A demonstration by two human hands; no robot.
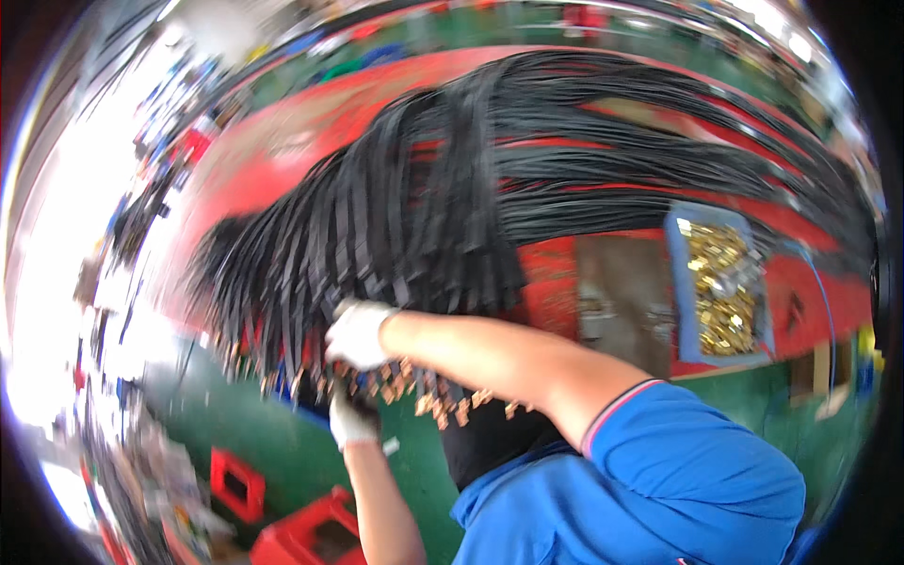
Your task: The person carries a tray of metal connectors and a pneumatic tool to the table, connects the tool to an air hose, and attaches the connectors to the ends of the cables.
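Many black cables (377, 202) hang over the near edge of a red table, with bare copper-coloured ends (443, 405) dangling in a row below. My right hand (361, 334), in a white glove, reaches across to the left and is closed at the lower part of the hanging cables, apparently round a cable. Just beneath it, my left hand (354, 421), also gloved, is closed near the cable ends. Motion blur and the cables partly hide the fingers of both hands.
At the right, a blue bin (680, 282) holds many small brass-coloured parts. Beside it lies a dark flat plate (621, 273) on the red table (301, 118). A red stool (311, 537) and a smaller red stool (237, 484) stand on the green floor at lower left.
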